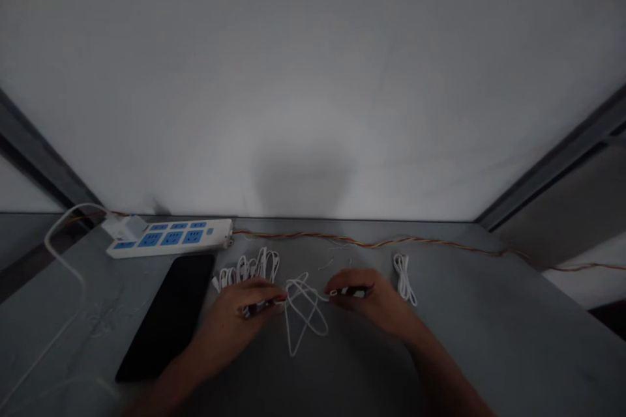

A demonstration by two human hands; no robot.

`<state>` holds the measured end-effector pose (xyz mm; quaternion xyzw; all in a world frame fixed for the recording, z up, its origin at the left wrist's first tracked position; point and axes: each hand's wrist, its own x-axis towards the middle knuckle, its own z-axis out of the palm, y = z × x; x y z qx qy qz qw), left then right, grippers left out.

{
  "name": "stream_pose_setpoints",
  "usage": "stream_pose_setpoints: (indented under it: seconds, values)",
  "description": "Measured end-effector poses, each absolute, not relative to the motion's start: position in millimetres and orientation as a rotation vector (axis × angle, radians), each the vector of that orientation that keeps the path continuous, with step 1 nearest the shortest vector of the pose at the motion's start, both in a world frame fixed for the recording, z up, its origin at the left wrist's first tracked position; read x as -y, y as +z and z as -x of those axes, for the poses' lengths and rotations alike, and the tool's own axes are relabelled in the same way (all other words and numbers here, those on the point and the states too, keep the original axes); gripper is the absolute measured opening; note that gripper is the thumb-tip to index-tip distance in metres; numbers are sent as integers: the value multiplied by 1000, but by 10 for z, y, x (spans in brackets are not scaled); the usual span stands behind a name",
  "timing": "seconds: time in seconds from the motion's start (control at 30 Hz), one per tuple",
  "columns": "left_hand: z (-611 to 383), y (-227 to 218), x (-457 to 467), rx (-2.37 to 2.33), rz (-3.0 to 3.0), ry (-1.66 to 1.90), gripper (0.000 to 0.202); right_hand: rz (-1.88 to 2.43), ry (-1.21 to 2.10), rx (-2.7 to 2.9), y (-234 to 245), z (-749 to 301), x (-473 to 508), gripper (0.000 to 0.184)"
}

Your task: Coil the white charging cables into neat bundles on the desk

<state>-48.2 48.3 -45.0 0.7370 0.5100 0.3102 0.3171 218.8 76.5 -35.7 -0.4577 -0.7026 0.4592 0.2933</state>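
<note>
A loose white charging cable (306,311) lies in loops between my two hands, in the middle of the head view. My left hand (239,316) pinches one end of it between thumb and fingers. Opposite, my right hand (369,300) grips the other end, where a small light-coloured connector shows at the fingertips. Just behind my left hand sits a row of coiled white cables (252,267), partly covered by that hand. Another bundled white cable (403,280) rests on the table beyond my right hand.
A white power strip (171,249) with blue sockets stands at the back left, a white charger (128,229) plugged in. In front lies a black tablet-like slab (169,319). Twisted red-yellow wire (362,243) runs along the grey table's (489,313) back, before a white panel (313,78).
</note>
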Motion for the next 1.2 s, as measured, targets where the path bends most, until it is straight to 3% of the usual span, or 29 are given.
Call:
stream_pose_setpoints:
  seconds: [0.33,1.2]
  values:
    - [492,-446,-488,-1308,-1863,853,19,1266,1031,1913,-328,-2176,-755,12]
    - [475,-431,-477,-1323,-1850,831,19,1310,985,2013,-329,-2157,-723,9]
